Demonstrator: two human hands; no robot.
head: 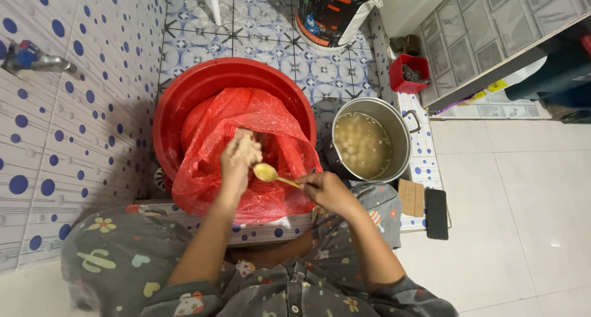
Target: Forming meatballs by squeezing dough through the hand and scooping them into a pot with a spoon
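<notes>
While the left hand [239, 158] squeezes a pale, sticky lump of paste [247, 146], its fingers are curled tight around it, just above the crinkly red plastic bag [258, 117]. The bag lines a big round red plastic tub [184, 89] on the patterned floor tiles.

The right hand [326, 191] pinches the thin handle of a yellow metal spoon [271, 174]. The spoon bowl sits right beside the lump, close to the left thumb.

The paste looks soft and wet, so it would likely squash easily and stick to skin. It seems light. A gentle cupped hold should keep it from oozing out between the fingers. The spoon looks stiff and may be slippery if paste gets on it, so holding it far back on the handle seems best.

Just beside the tub stands a shiny round metal pot [403, 132] with side handles. Small pale balls float in cloudy liquid inside it. A flat black phone [436, 213] lies on the tiled step near the pot.
</notes>
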